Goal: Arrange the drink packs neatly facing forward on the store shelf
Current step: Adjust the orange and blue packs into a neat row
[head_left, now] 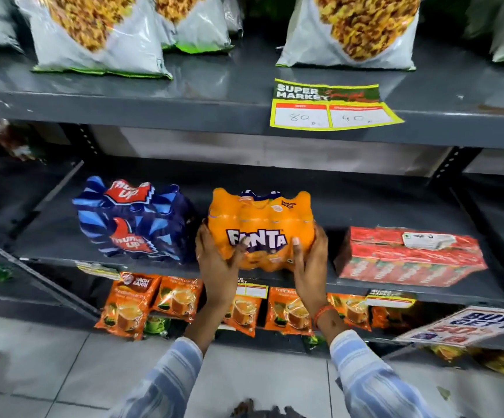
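An orange Fanta pack [259, 218] stands upright at the front middle of the grey middle shelf [320, 203], logo facing me. My left hand [217, 260] grips its lower left side and my right hand [309, 260] grips its lower right side. A blue Thums Up pack [133, 218] stands to the left, slightly turned, almost touching the Fanta pack. To the right lies a flat red drink pack [410, 257], its long side toward the shelf front.
Large snack bags [94, 34] fill the top shelf, with a yellow price tag [329, 107] on its edge. Orange tea pouches [124, 306] line the shelf below. A tilted promo sign [471, 325] hangs lower right. Tiled floor [48, 372] lies beneath.
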